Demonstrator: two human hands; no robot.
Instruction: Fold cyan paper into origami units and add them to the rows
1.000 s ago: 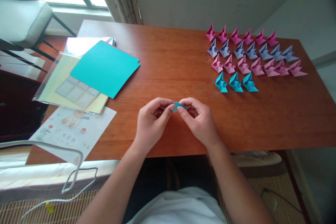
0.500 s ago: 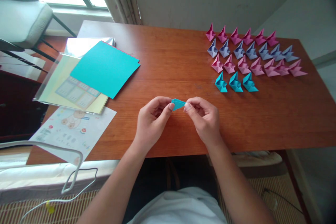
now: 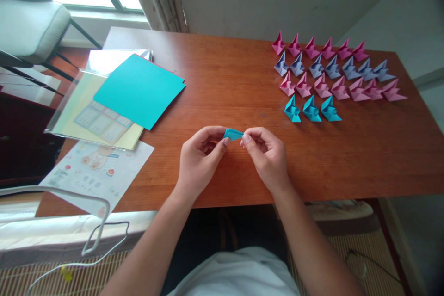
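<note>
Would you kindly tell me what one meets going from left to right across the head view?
Pale grey chair, flat turquoise paper sheet, left hand, small folded turquoise paper piece, right hand, three turquoise folded-paper figures.

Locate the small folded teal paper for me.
In the head view, the folded teal paper is near the middle, held between the left hand and right hand, left of the three teal figures.

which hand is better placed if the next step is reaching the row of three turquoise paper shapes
Probably the right hand: it is nearer the turquoise shapes, which sit beyond it and to its right. The left hand is farther off, on the other side of the small folded paper both hold.
</note>
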